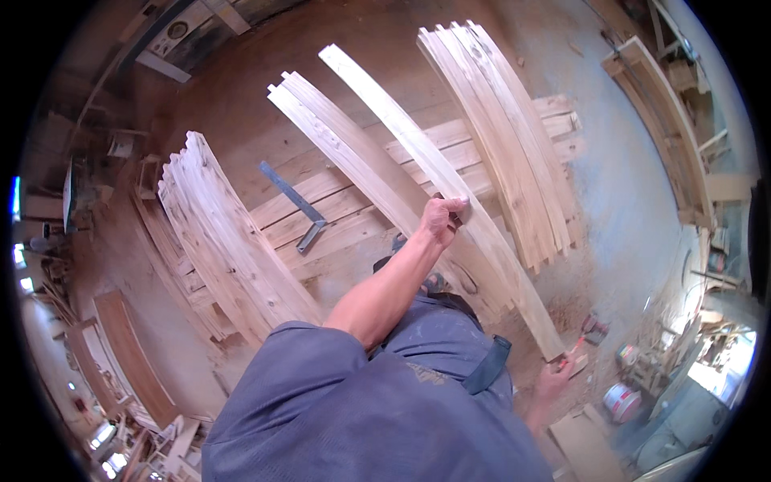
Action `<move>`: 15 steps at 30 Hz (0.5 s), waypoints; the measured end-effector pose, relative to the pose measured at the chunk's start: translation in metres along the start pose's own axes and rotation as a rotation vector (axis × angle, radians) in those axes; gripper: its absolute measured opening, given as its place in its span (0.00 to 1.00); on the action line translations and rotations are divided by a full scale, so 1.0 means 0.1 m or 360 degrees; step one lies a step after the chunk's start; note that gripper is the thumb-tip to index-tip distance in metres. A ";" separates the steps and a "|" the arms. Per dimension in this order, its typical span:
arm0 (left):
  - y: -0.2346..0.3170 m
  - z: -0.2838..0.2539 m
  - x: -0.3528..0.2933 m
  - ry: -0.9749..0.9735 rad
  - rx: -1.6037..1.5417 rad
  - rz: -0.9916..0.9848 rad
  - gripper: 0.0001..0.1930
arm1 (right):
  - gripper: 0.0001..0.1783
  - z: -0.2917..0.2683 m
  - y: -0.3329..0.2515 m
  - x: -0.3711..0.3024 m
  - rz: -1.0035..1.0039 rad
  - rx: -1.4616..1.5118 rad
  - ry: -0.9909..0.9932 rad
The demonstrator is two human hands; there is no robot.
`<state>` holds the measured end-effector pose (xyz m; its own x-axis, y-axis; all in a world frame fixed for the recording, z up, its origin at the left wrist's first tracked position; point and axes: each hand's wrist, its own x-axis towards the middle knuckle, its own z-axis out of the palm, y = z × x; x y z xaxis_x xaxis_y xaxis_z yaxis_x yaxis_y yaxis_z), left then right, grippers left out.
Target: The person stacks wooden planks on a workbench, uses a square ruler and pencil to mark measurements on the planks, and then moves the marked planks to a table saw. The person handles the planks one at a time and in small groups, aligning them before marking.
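— Where is the board [422,153] that is being handled?
— It slants from top centre down to the lower right of the frame, just one, lying apart from the other stacks
— And the hands?
— Two of them. The left hand [444,217] grasps the board's edge near the middle of the frame, probably to steady it by its mid-length. The right hand [554,377], lower right, is curled about a thin red tool [575,348] at the board's near end; whether it grips the wood too, I cannot tell
— Why are the stacks set crosswise on those planks [562,123]?
— Likely so the planks bear them off the floor. I count at least three planks at the right end
— How many boards are in each stack?
— Four tips show in the right stack [506,145], top right of centre, and two in the pair [345,149] at upper centre. The left stack [233,241] has several, too bunched to count. Their ends are kept roughly together, perhaps for easy comparing
— Anything else?
— One square [291,193] left of centre, within easy reach, and one pale tub [621,402] at lower right
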<state>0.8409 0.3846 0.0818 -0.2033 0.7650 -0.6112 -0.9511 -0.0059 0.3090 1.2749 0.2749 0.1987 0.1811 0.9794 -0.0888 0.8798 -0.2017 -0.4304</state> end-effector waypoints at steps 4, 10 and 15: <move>0.44 0.28 -0.23 -0.0144 0.0194 0.0383 0.22 | 0.29 0.22 -0.37 -0.05 -0.0032 -0.0180 -0.0231; 1.22 0.71 -0.55 -0.0455 0.0684 0.0921 0.27 | 0.26 0.31 -0.57 0.03 -0.0235 0.0102 -0.0356; 1.31 1.36 -1.14 -0.0266 0.1037 0.1343 0.26 | 0.21 0.10 -0.48 0.50 -0.0515 0.0323 -0.0069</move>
<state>0.7708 0.3837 0.2911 -0.6539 0.7531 0.0727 -0.2021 -0.2665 0.9424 1.2376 0.3337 0.2055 -0.1140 0.9925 0.0449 0.7828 0.1176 -0.6111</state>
